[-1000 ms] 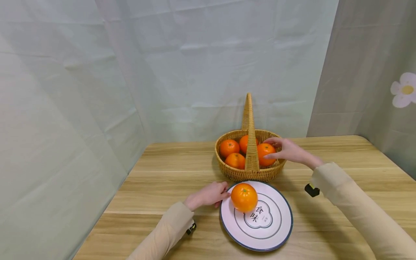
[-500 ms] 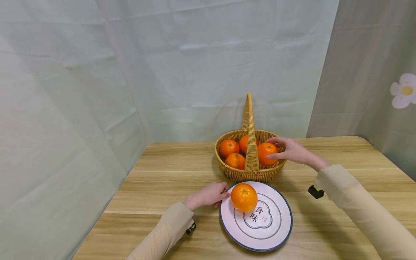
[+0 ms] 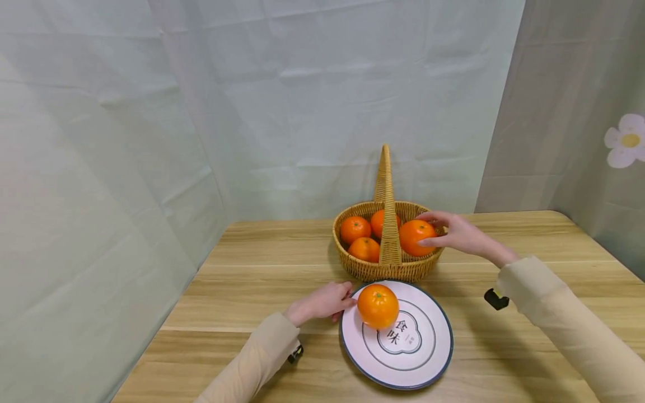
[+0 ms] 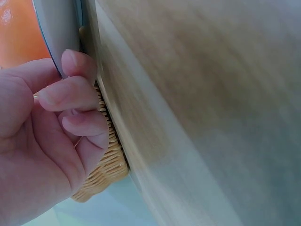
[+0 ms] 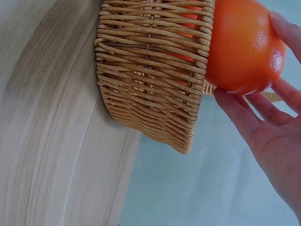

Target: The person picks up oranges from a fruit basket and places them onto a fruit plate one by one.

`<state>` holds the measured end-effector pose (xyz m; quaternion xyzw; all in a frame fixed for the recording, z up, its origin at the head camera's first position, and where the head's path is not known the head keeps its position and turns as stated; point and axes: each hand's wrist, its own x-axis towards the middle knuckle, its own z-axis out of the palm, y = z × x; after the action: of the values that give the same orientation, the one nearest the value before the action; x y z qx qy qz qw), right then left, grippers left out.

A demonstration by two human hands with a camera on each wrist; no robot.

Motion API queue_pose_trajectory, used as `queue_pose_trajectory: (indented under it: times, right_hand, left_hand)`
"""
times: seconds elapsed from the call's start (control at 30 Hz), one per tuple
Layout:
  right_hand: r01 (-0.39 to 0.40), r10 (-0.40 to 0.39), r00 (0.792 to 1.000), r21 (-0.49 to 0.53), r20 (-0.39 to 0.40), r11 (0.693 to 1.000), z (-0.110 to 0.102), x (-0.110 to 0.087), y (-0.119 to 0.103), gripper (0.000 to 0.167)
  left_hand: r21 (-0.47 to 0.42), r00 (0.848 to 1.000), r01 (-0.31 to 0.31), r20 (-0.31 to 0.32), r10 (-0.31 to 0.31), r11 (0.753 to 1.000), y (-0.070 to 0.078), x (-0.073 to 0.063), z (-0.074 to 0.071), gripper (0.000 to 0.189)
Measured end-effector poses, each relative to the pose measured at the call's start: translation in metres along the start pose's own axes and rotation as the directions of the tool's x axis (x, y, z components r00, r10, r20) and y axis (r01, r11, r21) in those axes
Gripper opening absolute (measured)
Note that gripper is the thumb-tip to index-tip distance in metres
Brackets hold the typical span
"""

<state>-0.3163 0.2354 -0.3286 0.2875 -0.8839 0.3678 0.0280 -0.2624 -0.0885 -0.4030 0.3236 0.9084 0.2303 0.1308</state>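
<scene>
Moved: the right hand (image 3: 456, 234) has lifted its orange (image 3: 416, 237) a little since a second ago; the fruit now sits above the basket (image 3: 370, 268) rim on the right side, where before it lay lower among the others. The left hand has not shifted.
Right hand: fingers and thumb curled round the orange, gripping it from the right and from below; the wrist view shows the fingertips (image 5: 282, 26) wrapped over its far side.
Held orange: just over the right edge of the basket, clear of the weave beneath it, beside the handle (image 3: 386, 196).
Left hand: the left hand (image 3: 325, 302) rests on the table (image 3: 252, 280) at the left rim of the plate (image 3: 428, 358), fingers curled, with the fingertips (image 4: 75, 63) pinching the plate's edge.
Plate: white with a dark rim and printed characters, in front of the basket; one orange (image 3: 378, 305) lies on its left part, near the left hand.
Basket: wicker, upright handle, three more oranges (image 3: 355, 229) inside, left of the handle and behind it.
Surroundings: pale cloth backdrop, a flower (image 3: 626, 140) on the right panel.
</scene>
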Motion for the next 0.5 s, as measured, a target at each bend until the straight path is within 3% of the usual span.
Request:
queue_pose_trajectory:
  times: [0.5]
  right_hand:
    - [-0.007, 0.006, 1.000, 0.063, 0.011, 0.998, -0.0037, -0.0068, -0.0051, 0.058]
  left_hand:
    - [-0.009, 1.000, 0.008, 0.006, -0.008, 1.000, 0.0013, -0.0012, -0.0009, 0.016]
